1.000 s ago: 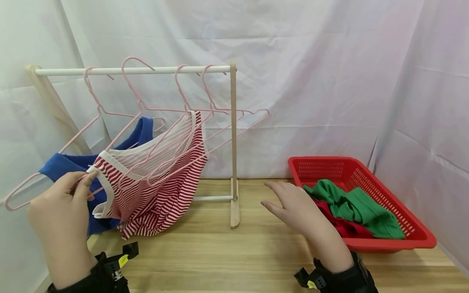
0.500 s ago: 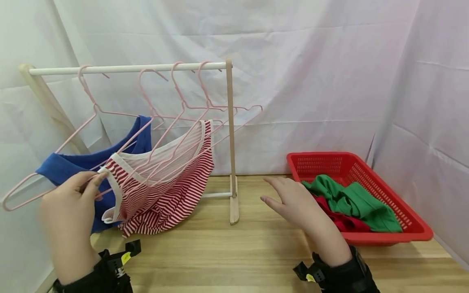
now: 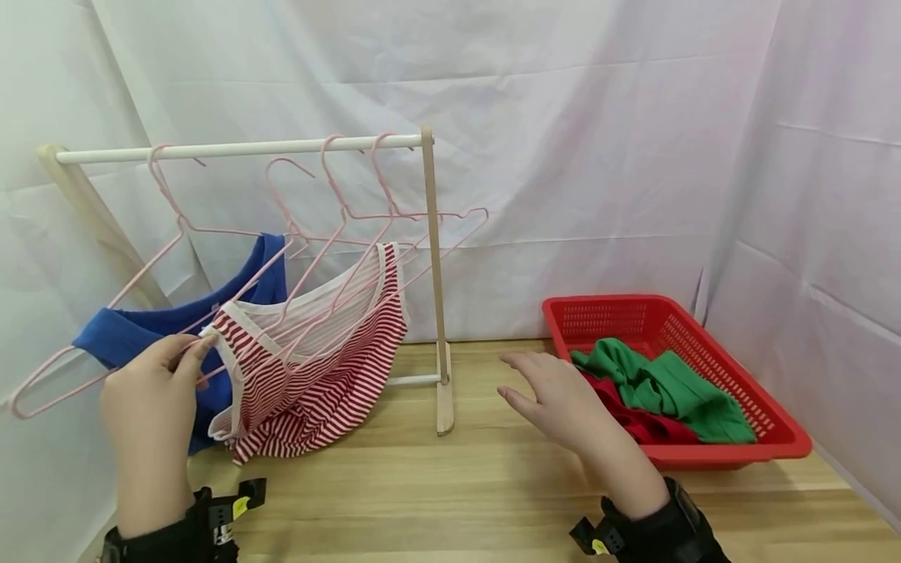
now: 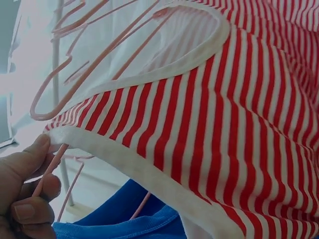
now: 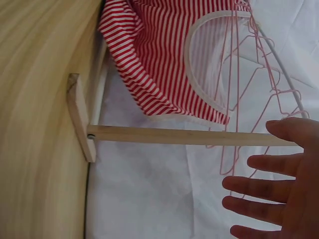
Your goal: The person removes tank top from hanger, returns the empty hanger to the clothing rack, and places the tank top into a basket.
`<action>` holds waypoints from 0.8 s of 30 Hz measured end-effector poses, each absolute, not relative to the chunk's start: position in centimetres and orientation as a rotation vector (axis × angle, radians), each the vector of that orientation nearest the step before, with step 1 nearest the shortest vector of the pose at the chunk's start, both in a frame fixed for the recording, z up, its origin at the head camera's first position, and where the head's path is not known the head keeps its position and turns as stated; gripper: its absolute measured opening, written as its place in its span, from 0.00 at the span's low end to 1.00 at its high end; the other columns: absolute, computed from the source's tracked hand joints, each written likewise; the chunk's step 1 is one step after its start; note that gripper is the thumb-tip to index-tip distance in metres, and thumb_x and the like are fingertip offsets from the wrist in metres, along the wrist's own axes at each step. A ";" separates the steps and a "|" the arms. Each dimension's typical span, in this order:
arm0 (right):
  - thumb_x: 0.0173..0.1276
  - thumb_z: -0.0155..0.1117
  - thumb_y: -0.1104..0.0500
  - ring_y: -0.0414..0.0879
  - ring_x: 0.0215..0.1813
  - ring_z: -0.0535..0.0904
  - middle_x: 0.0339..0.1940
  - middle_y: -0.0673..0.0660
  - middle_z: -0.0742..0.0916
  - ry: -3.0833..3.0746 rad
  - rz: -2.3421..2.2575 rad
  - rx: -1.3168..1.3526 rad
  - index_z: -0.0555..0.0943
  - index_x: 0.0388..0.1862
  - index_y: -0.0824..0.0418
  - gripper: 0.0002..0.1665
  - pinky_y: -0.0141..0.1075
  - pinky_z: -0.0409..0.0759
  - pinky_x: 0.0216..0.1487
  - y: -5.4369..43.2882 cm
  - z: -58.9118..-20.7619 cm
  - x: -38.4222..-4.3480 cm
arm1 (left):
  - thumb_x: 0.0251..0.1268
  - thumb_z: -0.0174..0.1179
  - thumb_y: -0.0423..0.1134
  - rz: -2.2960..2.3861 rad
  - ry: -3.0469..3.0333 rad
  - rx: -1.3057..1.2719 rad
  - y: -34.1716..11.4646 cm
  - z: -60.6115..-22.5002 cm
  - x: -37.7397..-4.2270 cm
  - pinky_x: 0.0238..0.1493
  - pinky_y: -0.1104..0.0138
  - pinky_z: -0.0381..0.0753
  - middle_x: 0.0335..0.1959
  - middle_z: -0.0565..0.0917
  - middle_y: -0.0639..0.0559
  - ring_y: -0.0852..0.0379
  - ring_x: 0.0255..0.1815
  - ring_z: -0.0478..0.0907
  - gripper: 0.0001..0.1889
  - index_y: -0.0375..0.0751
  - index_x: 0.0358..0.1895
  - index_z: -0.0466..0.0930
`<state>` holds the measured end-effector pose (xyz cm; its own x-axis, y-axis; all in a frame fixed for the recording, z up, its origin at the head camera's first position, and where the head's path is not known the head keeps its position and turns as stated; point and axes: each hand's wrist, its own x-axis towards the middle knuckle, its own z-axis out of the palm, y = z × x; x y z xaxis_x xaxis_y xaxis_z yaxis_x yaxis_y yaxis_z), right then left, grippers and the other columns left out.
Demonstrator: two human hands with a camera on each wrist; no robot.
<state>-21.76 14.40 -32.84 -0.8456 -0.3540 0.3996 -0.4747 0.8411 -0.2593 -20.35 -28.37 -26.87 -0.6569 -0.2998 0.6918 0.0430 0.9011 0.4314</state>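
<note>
In the head view my left hand [image 3: 155, 383] pinches the white-trimmed shoulder of a red-and-white striped tank top [image 3: 352, 395]. A pink clothes hanger [image 3: 281, 205] runs inside the top, its hook in front of and just under the rail. Seen from the left wrist, my thumb is on the trim and the hanger's wire [image 4: 50, 169] passes through my curled fingers. Behind it a blue tank top [image 3: 127, 332] hangs on another pink hanger. My right hand [image 3: 563, 399] hovers beside the basket, fingers spread and holding nothing.
The garment rack has a white rail [image 3: 239, 148] and a wooden post [image 3: 435, 250]. Two bare pink hangers [image 3: 334, 184] hang near its right end. At right, a red basket [image 3: 732, 367] holds a green garment [image 3: 697, 391] and a dark red garment [image 3: 637, 418].
The held hanger's hook has dropped from above the rail to below it and shifted right. My left hand has moved a little right with the striped top. My right hand stays nearly still.
</note>
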 end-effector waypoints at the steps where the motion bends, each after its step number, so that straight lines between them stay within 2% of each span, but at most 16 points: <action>1: 0.68 0.65 0.47 0.52 0.58 0.77 0.56 0.55 0.83 -2.680 0.516 0.624 0.77 0.62 0.59 0.28 0.51 0.74 0.57 14.5 -33.1 -21.8 | 0.72 0.58 0.44 -0.545 -2.241 0.195 -28.4 -27.0 -20.4 0.27 0.55 0.69 0.24 0.84 0.36 0.43 0.22 0.82 0.16 0.32 0.42 0.85; 3: 0.67 0.66 0.48 0.51 0.58 0.78 0.56 0.54 0.83 -2.687 0.547 0.625 0.78 0.61 0.59 0.27 0.50 0.75 0.57 14.6 -33.5 -21.8 | 0.72 0.58 0.45 -0.592 -2.261 0.225 -28.6 -27.3 -20.4 0.26 0.63 0.70 0.25 0.85 0.37 0.57 0.17 0.79 0.16 0.32 0.43 0.85; 6: 0.67 0.66 0.48 0.51 0.58 0.78 0.56 0.53 0.83 -2.711 0.579 0.625 0.78 0.60 0.58 0.26 0.50 0.75 0.57 14.7 -34.1 -21.8 | 0.72 0.58 0.46 -0.686 -2.296 0.275 -28.9 -28.1 -20.4 0.21 0.74 0.66 0.27 0.85 0.37 0.77 0.15 0.69 0.17 0.32 0.44 0.85; 8: 0.67 0.66 0.48 0.50 0.58 0.78 0.56 0.53 0.83 -2.718 0.583 0.619 0.78 0.60 0.57 0.26 0.50 0.75 0.57 14.7 -34.4 -21.8 | 0.72 0.57 0.47 -0.743 -2.312 0.296 -29.1 -28.6 -20.5 0.19 0.77 0.65 0.27 0.85 0.38 0.81 0.14 0.65 0.18 0.33 0.45 0.84; 18: 0.68 0.66 0.48 0.48 0.58 0.77 0.54 0.50 0.83 -2.707 0.648 0.620 0.80 0.57 0.55 0.22 0.48 0.75 0.57 14.5 -34.8 -21.8 | 0.72 0.54 0.53 -0.950 -2.425 0.308 -30.6 -30.5 -20.6 0.20 0.76 0.72 0.21 0.84 0.51 0.67 0.16 0.76 0.24 0.32 0.49 0.82; 24: 0.68 0.66 0.49 0.47 0.57 0.78 0.53 0.50 0.84 -2.711 0.677 0.600 0.80 0.56 0.55 0.21 0.47 0.76 0.56 14.6 -35.2 -21.7 | 0.72 0.53 0.56 -1.054 -2.493 0.303 -31.7 -31.5 -20.6 0.20 0.73 0.73 0.18 0.81 0.54 0.63 0.17 0.78 0.28 0.29 0.52 0.80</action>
